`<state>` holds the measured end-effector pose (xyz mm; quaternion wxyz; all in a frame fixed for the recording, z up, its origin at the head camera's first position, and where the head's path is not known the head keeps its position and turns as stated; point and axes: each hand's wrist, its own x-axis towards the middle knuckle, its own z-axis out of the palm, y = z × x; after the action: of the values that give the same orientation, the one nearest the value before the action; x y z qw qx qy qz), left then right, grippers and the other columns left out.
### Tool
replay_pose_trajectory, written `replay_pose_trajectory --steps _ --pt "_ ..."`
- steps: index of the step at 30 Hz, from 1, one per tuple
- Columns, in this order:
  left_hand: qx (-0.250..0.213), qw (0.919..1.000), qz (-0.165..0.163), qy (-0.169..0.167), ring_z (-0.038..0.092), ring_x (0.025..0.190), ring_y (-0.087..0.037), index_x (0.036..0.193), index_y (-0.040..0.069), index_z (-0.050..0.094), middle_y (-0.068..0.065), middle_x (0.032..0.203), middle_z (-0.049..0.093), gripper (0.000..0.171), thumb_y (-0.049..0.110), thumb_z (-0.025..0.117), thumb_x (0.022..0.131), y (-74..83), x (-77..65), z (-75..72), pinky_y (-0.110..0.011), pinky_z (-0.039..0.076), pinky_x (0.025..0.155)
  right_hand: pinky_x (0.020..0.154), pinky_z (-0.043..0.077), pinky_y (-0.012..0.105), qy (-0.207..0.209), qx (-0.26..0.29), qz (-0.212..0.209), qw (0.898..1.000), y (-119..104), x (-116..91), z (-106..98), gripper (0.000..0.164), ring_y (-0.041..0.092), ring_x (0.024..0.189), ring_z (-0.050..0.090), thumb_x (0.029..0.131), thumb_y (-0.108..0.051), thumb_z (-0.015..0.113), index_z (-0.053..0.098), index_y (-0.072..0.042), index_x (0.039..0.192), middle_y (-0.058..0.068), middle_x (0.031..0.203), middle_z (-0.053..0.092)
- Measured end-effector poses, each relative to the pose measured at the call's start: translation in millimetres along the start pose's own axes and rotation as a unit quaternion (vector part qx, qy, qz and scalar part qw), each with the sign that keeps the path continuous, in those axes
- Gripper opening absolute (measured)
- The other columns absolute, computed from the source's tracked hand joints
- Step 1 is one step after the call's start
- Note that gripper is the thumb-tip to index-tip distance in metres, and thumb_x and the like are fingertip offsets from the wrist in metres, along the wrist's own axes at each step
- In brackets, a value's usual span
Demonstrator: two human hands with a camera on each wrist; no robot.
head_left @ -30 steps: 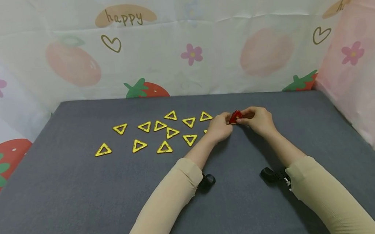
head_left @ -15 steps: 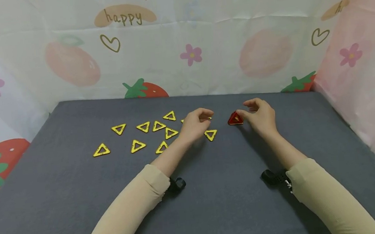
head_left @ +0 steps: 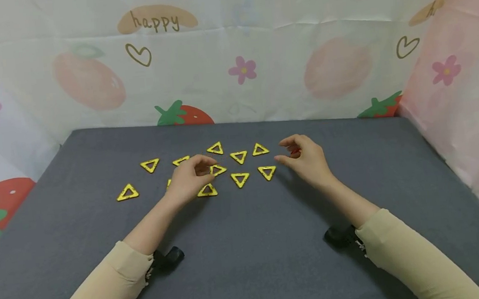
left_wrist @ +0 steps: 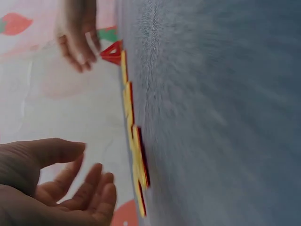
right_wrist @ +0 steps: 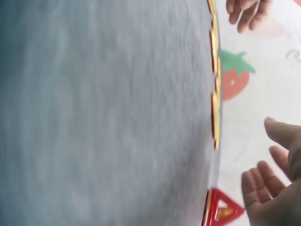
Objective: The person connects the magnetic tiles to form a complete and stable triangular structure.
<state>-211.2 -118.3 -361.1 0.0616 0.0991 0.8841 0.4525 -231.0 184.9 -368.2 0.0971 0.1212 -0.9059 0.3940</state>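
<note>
My left hand (head_left: 189, 179) hovers over the middle of the yellow triangle frames, fingers bent loosely with a gap to the thumb and nothing held. It hides parts of some frames. To the right, my right hand (head_left: 308, 160) is raised with thumb and fingers apart, also holding nothing. Beside it a small red pyramid of triangle frames (right_wrist: 225, 212) stands on the table; in the head view that hand mostly covers it. Closest to the right thumb is one yellow triangle frame (head_left: 267, 172). Several more, such as a triangle frame (head_left: 240, 179), lie flat and scattered leftward.
Dark grey cloth covers the table (head_left: 248, 261). A printed curtain (head_left: 277, 90) with strawberries and flowers hangs right behind its far edge, and a pink curtain (head_left: 451, 104) runs along the right. Farthest left lies a lone triangle frame (head_left: 127, 192).
My left hand has left the red pyramid and swung left over the yellow frames. The right hand has let go of the pyramid and shifted slightly left, now in front of it.
</note>
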Motion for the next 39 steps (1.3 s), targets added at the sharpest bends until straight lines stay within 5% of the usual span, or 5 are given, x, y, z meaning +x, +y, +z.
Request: replay_pose_trajectory --steps 5,12,18,39 --pt "0.057 0.9983 -0.011 0.009 0.058 0.125 -0.036 0.129 0.007 0.061 -0.017 0.135 0.061 0.038 0.013 0.067 0.092 -16.5 -13.5 -10.0 -0.05 0.049 0.103 0.097 0.051 0.048 -0.076 -0.003 0.028 0.997 -6 -4 9 0.052 0.033 0.12 0.058 0.087 -0.028 0.076 0.058 -0.006 0.131 0.016 0.132 0.058" --pt "0.104 0.9937 0.01 -0.04 0.059 0.118 -0.036 0.134 0.004 0.058 -0.019 0.133 0.061 0.051 0.019 0.073 0.089 -21.1 -15.3 -6.0 -0.048 0.049 0.099 0.105 0.047 0.05 -0.131 -0.033 0.042 0.99 -6 -6 17 0.058 0.035 0.127 0.054 0.086 -0.029 0.077 0.056 -0.004 0.134 0.016 0.137 0.056" --pt "0.108 0.9913 0.041 -0.063 0.056 0.114 -0.036 0.133 -0.004 0.057 -0.025 0.132 0.057 0.052 0.016 0.074 0.088 -25.2 -10.2 -3.1 -0.049 0.047 0.098 0.107 0.045 0.05 -0.14 -0.055 0.032 0.988 -7 -5 21 0.058 0.035 0.126 0.054 0.086 -0.027 0.078 0.057 -0.002 0.133 0.018 0.134 0.058" --pt "0.123 0.9906 0.033 -0.049 0.057 0.111 -0.035 0.129 -0.001 0.061 -0.023 0.128 0.057 0.041 0.015 0.07 0.092 -23.0 -10.8 -3.3 -0.049 0.048 0.097 0.106 0.043 0.052 -0.154 -0.054 0.036 0.986 -7 -4 21 0.047 0.037 0.125 0.051 0.092 -0.024 0.07 0.06 -0.002 0.133 0.02 0.136 0.053"
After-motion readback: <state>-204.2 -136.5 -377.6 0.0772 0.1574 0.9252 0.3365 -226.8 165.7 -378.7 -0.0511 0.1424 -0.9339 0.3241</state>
